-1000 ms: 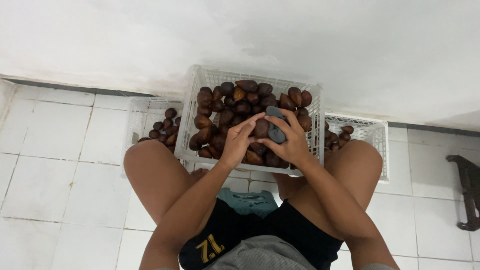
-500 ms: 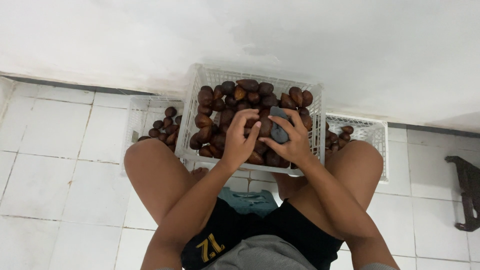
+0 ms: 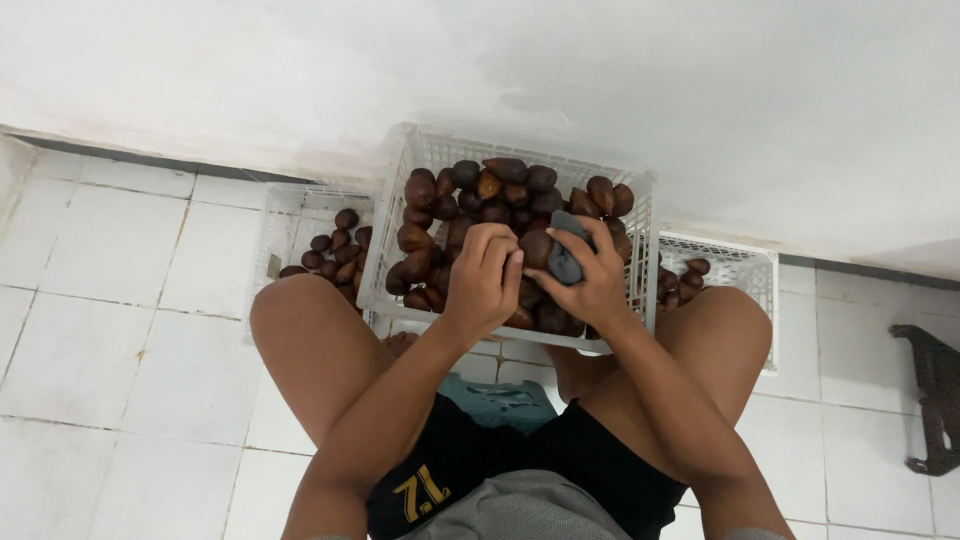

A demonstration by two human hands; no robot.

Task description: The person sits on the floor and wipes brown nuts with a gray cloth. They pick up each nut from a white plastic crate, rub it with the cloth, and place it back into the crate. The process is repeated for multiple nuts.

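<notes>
Left hand [image 3: 483, 280] pinched one brown fruit [image 3: 535, 248] over the crate [image 3: 400, 215]; right hand [image 3: 590, 280], at three o'clock, gripped a grey brush [image 3: 566, 255]. Best scrub with short, firm strokes.

I see a dark brown, scaly fruit [image 3: 533, 247], rounded with a pointed end, held up between both sets of fingers just above the heap. Touching its right side is a dark grey cloth-like pad [image 3: 566, 258], bunched and gripped upright. Both sit over the middle of the white lattice crate [image 3: 392, 240], which is piled with similar fruits.
</notes>
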